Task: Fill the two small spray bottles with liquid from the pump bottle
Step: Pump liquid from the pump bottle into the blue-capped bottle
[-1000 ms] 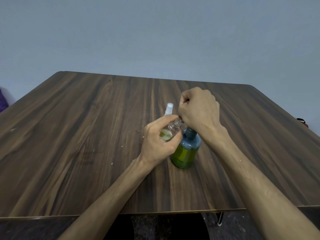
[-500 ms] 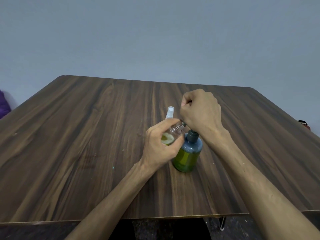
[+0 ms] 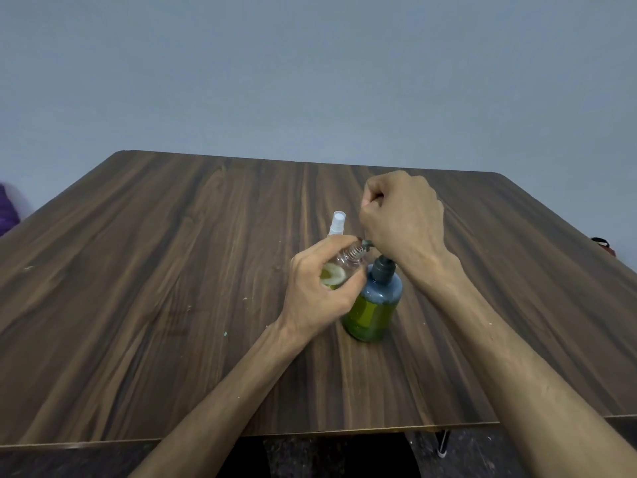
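Observation:
A blue-topped pump bottle [image 3: 374,308] with green liquid in its lower half stands on the wooden table [image 3: 172,270]. My right hand [image 3: 403,219] is curled in a fist over its pump head, hiding it; only the spout tip shows. My left hand [image 3: 317,291] grips a small clear spray bottle [image 3: 339,270], uncapped and tilted, with its threaded neck right at the spout. A little green liquid lies in it. A second small spray bottle [image 3: 336,224] with a white spray top stands just behind my left hand, mostly hidden.
The table's near edge [image 3: 310,432] runs just under my forearms. A purple object [image 3: 5,208] shows past the left edge, and a dark red one [image 3: 601,242] past the right edge. A plain grey wall is behind.
Both hands keep their hold and their place at the pump bottle. Only the view has drifted slightly downward.

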Motion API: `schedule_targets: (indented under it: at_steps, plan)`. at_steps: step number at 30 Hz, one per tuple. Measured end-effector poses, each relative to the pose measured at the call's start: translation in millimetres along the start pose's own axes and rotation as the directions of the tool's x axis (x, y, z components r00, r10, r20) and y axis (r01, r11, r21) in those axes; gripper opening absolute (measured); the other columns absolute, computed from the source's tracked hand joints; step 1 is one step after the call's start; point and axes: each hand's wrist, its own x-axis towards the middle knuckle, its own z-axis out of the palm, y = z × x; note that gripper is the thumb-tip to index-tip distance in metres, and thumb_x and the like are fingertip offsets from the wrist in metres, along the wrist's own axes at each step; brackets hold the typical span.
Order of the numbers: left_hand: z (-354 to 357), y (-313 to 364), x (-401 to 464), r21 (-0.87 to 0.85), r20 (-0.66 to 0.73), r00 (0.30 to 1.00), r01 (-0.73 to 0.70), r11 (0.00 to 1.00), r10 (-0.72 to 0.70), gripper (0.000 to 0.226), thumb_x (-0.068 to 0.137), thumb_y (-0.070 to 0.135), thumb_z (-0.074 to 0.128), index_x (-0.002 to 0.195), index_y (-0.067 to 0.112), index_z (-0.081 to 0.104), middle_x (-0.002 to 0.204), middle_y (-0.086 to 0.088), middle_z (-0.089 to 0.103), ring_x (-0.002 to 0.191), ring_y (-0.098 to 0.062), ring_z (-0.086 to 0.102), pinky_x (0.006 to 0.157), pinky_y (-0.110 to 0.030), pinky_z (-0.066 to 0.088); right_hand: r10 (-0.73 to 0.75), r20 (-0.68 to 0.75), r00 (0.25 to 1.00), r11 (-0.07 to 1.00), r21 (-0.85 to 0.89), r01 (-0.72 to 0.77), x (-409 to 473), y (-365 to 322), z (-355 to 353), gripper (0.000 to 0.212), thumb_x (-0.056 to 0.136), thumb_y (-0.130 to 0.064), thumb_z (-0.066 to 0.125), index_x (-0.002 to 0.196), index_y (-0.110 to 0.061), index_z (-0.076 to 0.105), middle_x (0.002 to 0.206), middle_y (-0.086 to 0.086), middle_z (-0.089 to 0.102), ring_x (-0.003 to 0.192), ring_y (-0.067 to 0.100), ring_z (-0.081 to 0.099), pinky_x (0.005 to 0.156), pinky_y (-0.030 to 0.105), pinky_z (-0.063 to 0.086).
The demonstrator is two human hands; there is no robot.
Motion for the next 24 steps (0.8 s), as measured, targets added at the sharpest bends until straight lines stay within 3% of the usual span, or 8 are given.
schedule_targets:
  at_steps: [4, 9, 13, 17, 20, 24]
  plan:
    - [1.4, -1.3, -0.1, -0.010, 0.004, 1.000, 0.014, 1.000, -0.014, 0.023, 0.087, 0.003, 0.081, 0.109, 0.002, 0.076, 0.093, -0.005, 0.077, 0.080, -0.024, 0.075, 0.067, -0.051, 0.060, 0.029, 0.039, 0.999, 0.999, -0.030, -0.027, -1.9, 0.3, 5.7, 0.021, 0.071, -0.004, 0.048, 0.061, -0.016, 0.061, 0.061, -0.003, 0.061, 0.064, 0.022, 0.057, 0.064, 0.032, 0.038]
    - [0.8, 0.8, 0.5, -0.002, 0.000, 1.000, 0.000, 1.000, 0.000, 0.023, 0.087, 0.003, 0.081, 0.109, 0.002, 0.076, 0.095, -0.004, 0.077, 0.082, -0.021, 0.076, 0.069, -0.049, 0.062, 0.010, -0.020, 1.000, 1.000, -0.006, -0.010, -1.1, 0.6, 1.0, 0.023, 0.072, -0.002, 0.047, 0.063, -0.017, 0.063, 0.059, -0.004, 0.061, 0.063, 0.020, 0.058, 0.061, 0.031, 0.039]
    - [1.0, -1.1, -0.1, -0.001, -0.005, 1.000, 0.007, 1.000, -0.007, 0.023, 0.087, 0.003, 0.082, 0.109, 0.001, 0.076, 0.093, -0.005, 0.077, 0.080, -0.023, 0.075, 0.067, -0.051, 0.060, 0.022, 0.035, 0.999, 0.999, -0.040, -0.021, -2.3, -1.3, 4.1, 0.021, 0.070, -0.004, 0.047, 0.064, -0.015, 0.064, 0.063, -0.002, 0.063, 0.068, 0.025, 0.059, 0.065, 0.032, 0.040]
    - [0.6, 0.1, 0.2, 0.010, -0.010, 1.000, -0.009, 1.000, 0.009, 0.023, 0.087, 0.004, 0.081, 0.109, 0.002, 0.076, 0.094, -0.004, 0.077, 0.081, -0.021, 0.075, 0.068, -0.049, 0.061, -0.006, -0.025, 1.000, 1.000, -0.028, 0.005, 1.1, -0.7, 0.3, 0.022, 0.073, -0.003, 0.049, 0.064, -0.016, 0.064, 0.061, -0.004, 0.062, 0.066, 0.023, 0.059, 0.062, 0.031, 0.039]
    - [1.2, -1.1, 0.3, -0.003, 0.000, 1.000, 0.001, 1.000, -0.001, 0.023, 0.087, 0.003, 0.081, 0.109, 0.001, 0.076, 0.094, -0.005, 0.077, 0.081, -0.023, 0.075, 0.068, -0.050, 0.061, 0.021, 0.049, 0.999, 0.999, -0.045, -0.019, -0.9, -0.8, 5.4, 0.021, 0.072, -0.003, 0.049, 0.063, -0.017, 0.062, 0.063, -0.003, 0.062, 0.068, 0.026, 0.059, 0.064, 0.031, 0.037]
    - [-0.1, -1.5, -0.3, 0.015, -0.001, 1.000, -0.009, 1.000, 0.009, 0.025, 0.087, 0.005, 0.082, 0.111, 0.002, 0.076, 0.095, -0.004, 0.077, 0.083, -0.021, 0.075, 0.069, -0.048, 0.062, -0.011, -0.007, 1.000, 0.999, -0.038, 0.010, -0.3, -1.2, 1.8, 0.021, 0.071, -0.004, 0.048, 0.064, -0.017, 0.063, 0.063, -0.003, 0.063, 0.069, 0.026, 0.061, 0.066, 0.034, 0.045]
